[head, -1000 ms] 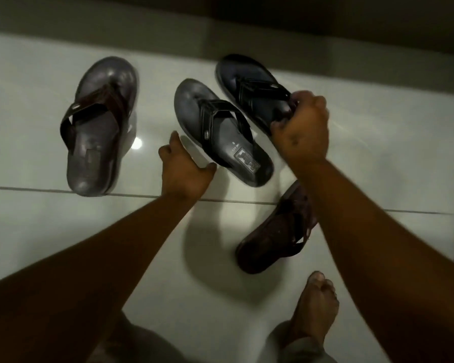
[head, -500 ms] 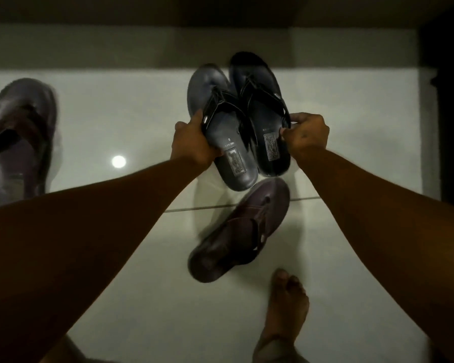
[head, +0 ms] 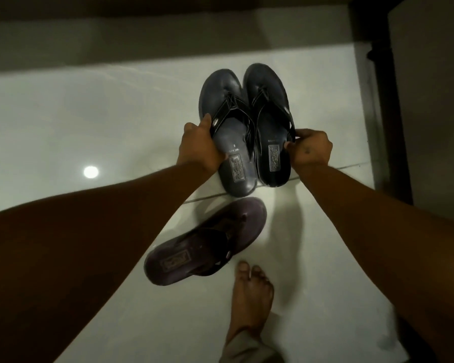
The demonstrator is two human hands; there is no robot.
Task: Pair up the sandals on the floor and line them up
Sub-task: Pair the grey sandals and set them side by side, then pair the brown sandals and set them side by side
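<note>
My left hand (head: 198,146) grips the left black sandal (head: 227,132) at its outer edge. The thumb lies on top, near the strap, and the other fingers go under the sole, so I cannot see them. My right hand (head: 311,149) holds the right black sandal (head: 269,124) at its outer side. There the thumb and the first fingers are pinching the strap and the edge of the footbed; the other fingers are curled in behind them.

The two black sandals are side by side, with their inner edges touching or almost touching. Their toes point away from me and their heels are toward me. Both show a printed label on the heel part. The heel of the left one reaches a little nearer to me than the heel of the right one. I cannot tell for sure if they rest on the floor (head: 63,127) or are a little above it.

Just below the pair lies a brown sandal (head: 207,243), flat on the floor and turned diagonally. Its toe points up and to the right, close to the heels of the black pair, and its heel is to the lower left. My bare foot (head: 252,299) stands just beside it, on its right side.

The floor is pale and glossy, and a round light spot (head: 91,172) reflects in it at the left. A dark frame (head: 378,100) stands at the right edge.
</note>
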